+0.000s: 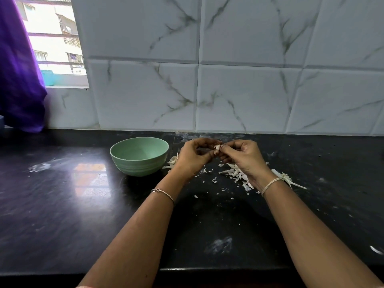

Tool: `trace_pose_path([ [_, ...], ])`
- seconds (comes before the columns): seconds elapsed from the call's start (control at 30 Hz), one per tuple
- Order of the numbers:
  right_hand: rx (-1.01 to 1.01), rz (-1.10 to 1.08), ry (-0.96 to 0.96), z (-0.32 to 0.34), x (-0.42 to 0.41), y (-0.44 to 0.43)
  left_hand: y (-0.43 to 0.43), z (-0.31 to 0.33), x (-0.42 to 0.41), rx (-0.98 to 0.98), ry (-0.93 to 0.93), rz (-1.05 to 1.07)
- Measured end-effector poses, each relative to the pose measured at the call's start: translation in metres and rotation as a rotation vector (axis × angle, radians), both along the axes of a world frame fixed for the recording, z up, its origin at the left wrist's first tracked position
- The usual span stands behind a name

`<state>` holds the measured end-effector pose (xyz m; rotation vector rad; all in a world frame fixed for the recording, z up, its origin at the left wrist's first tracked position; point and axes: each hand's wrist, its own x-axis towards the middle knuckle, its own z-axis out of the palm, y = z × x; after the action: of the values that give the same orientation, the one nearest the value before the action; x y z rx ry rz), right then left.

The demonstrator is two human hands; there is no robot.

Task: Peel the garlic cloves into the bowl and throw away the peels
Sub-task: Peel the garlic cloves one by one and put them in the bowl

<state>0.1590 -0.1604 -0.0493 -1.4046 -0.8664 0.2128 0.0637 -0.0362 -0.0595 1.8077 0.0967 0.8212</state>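
The head camera looks down on a black stone countertop point(62, 204) backed by white marble-veined wall tiles point(239, 90). Both hands are raised just above the counter near its back edge, fingertips meeting around a single garlic clove point(217, 148). The left hand point(193, 157) curls its fingers closed and pinches the clove from the left, while the right hand point(242, 157) closes thumb and forefinger on the clove's pale papery skin from the right. Only a small part of the clove shows between the fingertips. A mint-green bowl point(139, 156) stands on the counter just left of the left hand, apart from it, and what shows of its inside looks bare. Loose white garlic peels point(234, 172) lie scattered on the counter beneath and between the two hands, thickest under the right wrist, with smaller flakes trailing toward the front edge. A few more pieces of peel or garlic point(172, 161) sit between the bowl and the left hand, partly hidden by it. A purple cloth point(18, 80) hangs at the far left beside a window point(54, 38).
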Motion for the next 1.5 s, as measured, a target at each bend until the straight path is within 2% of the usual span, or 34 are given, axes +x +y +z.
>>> trace_pose_path([
  [0.07, -0.006, 0.010, -0.012, 0.000, -0.001, -0.001, 0.001, -0.001, 0.001, 0.061, 0.005, 0.046],
  [0.3, -0.032, 0.009, -0.020, 0.000, 0.001, -0.002, 0.005, -0.004, 0.004, 0.039, 0.019, 0.045],
  [0.5, -0.037, -0.019, 0.021, -0.001, 0.002, -0.001, 0.005, -0.008, 0.010, 0.129, 0.048, 0.089],
  [0.87, 0.008, 0.054, 0.072, -0.001, 0.003, 0.000, 0.008, -0.009, 0.009, 0.030, -0.008, 0.034],
  [1.5, 0.038, -0.067, -0.025, -0.001, -0.001, 0.002, -0.002, -0.008, 0.011, 0.053, 0.065, 0.130],
])
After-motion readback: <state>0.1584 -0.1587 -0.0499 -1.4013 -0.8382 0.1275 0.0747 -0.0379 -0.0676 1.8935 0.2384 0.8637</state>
